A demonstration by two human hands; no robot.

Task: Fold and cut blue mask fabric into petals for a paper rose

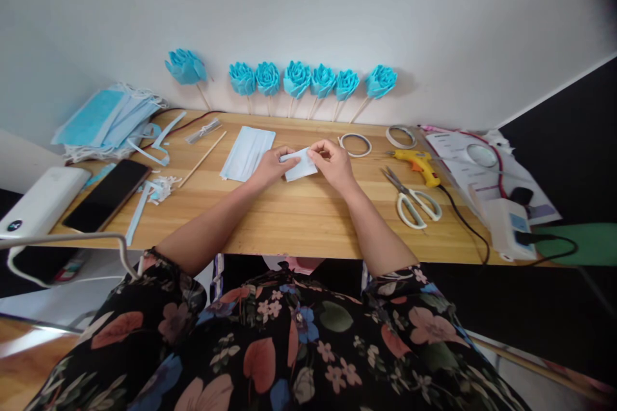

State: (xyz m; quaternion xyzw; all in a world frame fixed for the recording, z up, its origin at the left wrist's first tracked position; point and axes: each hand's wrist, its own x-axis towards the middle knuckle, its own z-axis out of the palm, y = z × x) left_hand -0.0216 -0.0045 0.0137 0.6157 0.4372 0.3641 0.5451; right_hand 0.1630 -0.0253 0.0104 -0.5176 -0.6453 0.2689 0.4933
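Between my two hands is a small folded piece of pale blue mask fabric (301,167), just above the wooden table. My left hand (272,168) pinches its left side with the thumb on top. The upper right corner is gripped by the thumb and fingers of my right hand (333,164). To the left of the piece, a flat pale blue mask sheet (248,153) lies on the wood, partly behind my left hand. Right of my right hand lies a roll of white tape (355,135).
Several blue fabric flowers (297,79) on sticks lean against the wall. Scissors (412,199) and a yellow glue gun (417,166) lie at right, near a power strip (508,228). At left are a mask stack (108,122), a phone (108,196), a power bank (45,199) and a wooden stick (202,159).
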